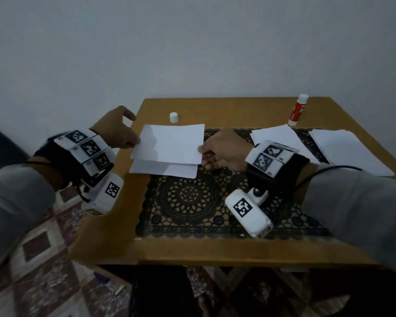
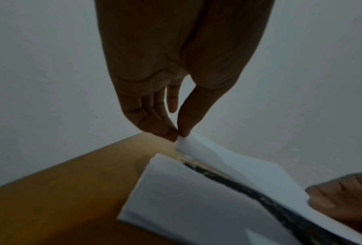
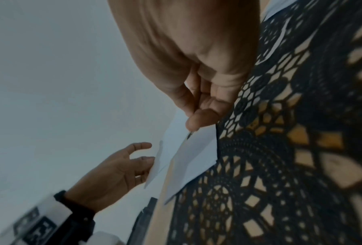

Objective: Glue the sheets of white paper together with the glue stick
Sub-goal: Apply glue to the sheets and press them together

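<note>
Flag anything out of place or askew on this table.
The white cap stands alone, far from the glue stick, which looks uncapped. The top sheet, pinched by both hands, sits offset from the lower sheet.

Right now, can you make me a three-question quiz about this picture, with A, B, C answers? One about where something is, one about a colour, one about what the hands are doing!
1. Where is the glue stick?
A. At the table's far right corner
B. In the left hand
C. On the floor

2. What colour is the loose cap?
A. Red
B. White
C. Black

3. What are the hands doing with the top sheet?
A. Tearing it
B. Crumpling it
C. Pinching it, one at each side

Answers:
1. A, it stands upright near the far right edge of the table.
2. B, the cap beyond the sheet is plain white.
3. C, the left hand pinches the sheet's left edge and the right hand its right edge, above another sheet.
</note>
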The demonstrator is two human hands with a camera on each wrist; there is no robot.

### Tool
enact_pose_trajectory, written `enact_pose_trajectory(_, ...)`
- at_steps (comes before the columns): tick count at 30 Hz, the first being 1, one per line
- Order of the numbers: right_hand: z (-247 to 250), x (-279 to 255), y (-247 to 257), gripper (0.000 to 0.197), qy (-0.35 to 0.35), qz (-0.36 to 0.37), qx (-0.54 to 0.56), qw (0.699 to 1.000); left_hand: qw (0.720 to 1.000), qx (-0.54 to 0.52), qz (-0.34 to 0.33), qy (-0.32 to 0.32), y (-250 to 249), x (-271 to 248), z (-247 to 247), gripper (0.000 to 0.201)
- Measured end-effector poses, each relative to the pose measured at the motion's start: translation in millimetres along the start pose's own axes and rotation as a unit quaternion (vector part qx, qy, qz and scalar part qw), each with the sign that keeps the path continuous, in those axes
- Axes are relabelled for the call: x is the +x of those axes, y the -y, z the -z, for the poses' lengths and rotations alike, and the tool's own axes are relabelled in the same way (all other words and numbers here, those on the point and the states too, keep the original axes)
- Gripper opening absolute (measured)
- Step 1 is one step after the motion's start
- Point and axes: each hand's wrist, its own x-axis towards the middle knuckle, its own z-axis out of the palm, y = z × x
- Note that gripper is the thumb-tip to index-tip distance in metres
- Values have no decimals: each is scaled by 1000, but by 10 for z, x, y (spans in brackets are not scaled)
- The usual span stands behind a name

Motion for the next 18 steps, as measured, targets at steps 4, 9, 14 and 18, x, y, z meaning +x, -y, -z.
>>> enact_pose_trajectory(4,-126,85,11,17,-13,-17,-81,997,999,33,3,-6,134,29,-120,41)
enact_pose_trajectory(9,-54,94,15,17,-43,18,-141,989,996,91,-16,-4,252,43,-175,37)
enact_pose_trajectory(14,-26,7,-35,15,3,36,-60,998,988,144,-9,53,224,-31,-232,44)
enact_pose_trajectory(18,-32,-55,-62,8,28,65,-58,996,973,213,-34,80,142,-143,-274,57)
